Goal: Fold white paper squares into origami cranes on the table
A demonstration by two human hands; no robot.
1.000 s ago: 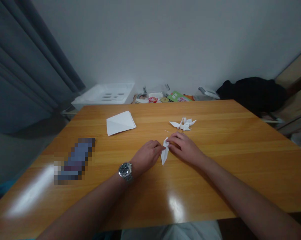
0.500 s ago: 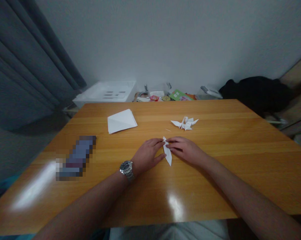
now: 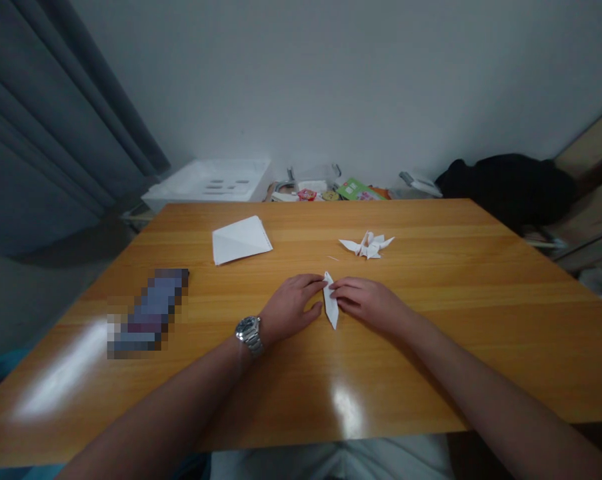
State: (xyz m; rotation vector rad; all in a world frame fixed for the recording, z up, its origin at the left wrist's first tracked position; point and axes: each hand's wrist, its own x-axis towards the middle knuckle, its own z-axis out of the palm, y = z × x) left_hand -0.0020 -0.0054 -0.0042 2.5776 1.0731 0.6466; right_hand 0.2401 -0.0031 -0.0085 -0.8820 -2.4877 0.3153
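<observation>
No readable text anywhere. Green packet [image 3: 357, 190] behind the worktop [image 3: 431, 347] has print, too small to read. Watch [image 3: 248, 331] dial illegible. Object [image 3: 148, 312] at left is pixelated. Folded paper [image 3: 331, 308] and flat sheet [image 3: 241, 240] blank.

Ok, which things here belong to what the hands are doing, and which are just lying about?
In use: narrow folded paper, its far tip held by left hand and right hand.
Lying about: creased white sheet, folded paper figure, pixelated dark object, black cloth beyond the table.
</observation>
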